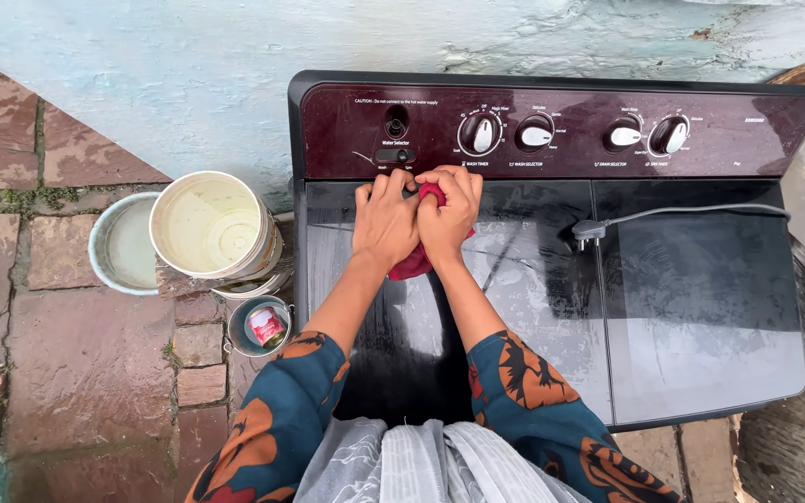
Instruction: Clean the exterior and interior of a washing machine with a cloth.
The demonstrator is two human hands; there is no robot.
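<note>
Paving of reddish stone spreads to the left of a twin-tub washing machine that stands against a pale blue wall, its dark glossy lids wet and its maroon control panel running along the far edge with four white dials. A grey power cord with its plug lies loose across the right lid. On the paving beside the machine sit a cream bucket, a pale basin partly behind it, and a small metal pot nearer the person.

Both hands meet on the left lid, just below the panel. The left hand and the right hand are curled together, fingers bent and pressed around a red cloth; neither is nearer, since both grip it. Cloth lies bunched between the palms, a little showing at the fingertips and more trailing out beneath the wrists toward the person, so its length runs from the panel back to the body.
</note>
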